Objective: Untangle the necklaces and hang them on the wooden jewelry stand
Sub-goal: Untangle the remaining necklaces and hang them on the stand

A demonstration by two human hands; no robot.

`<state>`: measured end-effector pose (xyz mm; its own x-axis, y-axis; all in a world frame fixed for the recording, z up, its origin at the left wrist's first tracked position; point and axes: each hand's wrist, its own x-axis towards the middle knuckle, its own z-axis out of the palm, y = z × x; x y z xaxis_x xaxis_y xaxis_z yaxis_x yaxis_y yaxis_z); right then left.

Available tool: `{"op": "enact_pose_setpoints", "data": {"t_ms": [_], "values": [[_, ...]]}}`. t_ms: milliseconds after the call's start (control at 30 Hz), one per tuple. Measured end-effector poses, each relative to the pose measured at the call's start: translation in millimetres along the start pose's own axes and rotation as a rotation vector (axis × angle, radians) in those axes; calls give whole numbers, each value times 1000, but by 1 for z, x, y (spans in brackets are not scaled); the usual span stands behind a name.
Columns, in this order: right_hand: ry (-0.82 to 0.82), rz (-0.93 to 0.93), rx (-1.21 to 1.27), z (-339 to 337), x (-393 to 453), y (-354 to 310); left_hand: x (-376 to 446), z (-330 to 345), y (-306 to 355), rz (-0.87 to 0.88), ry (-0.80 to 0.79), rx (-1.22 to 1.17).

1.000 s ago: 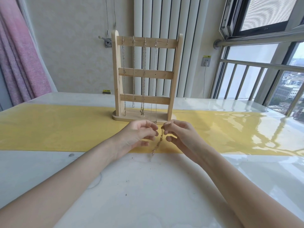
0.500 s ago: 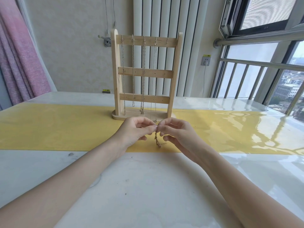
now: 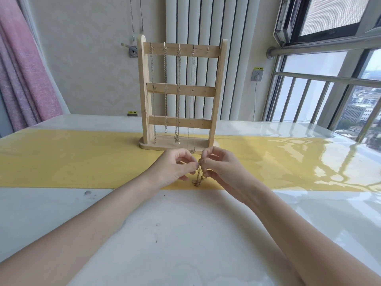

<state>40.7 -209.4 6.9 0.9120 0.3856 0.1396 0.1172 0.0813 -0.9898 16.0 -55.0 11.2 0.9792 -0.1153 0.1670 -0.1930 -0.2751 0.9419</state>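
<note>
Pale matt wooden stand, thin metal chains, glossy white table, glossy yellow runner.

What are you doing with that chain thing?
A person is working on a tangled gold necklace, pinching it between the left hand and the right hand just above the yellow table runner. Its bunched end dangles below the fingers. Behind the hands stands the wooden jewelry stand, with four chains hanging from hooks on the top bar and the rightmost hook free.
</note>
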Motion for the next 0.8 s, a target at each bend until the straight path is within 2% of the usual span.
{"op": "enact_pose_setpoints", "data": {"t_ms": [167, 300, 433, 633, 800], "values": [[-18, -10, 11, -2, 0, 0, 0, -4, 0, -17, 24, -138], [-28, 5, 50, -3, -1, -2, 0, -6, 1, -89, -29, -283], [-25, 9, -70, -3, -2, -2, 0, -5, 0, -76, -22, -198], [91, -29, -387, 3, 0, 1, 1, 0, -6, 108, 103, 160], [53, -42, -325, 2, -1, 0, 3, -2, -5, 111, 124, 68]]}}
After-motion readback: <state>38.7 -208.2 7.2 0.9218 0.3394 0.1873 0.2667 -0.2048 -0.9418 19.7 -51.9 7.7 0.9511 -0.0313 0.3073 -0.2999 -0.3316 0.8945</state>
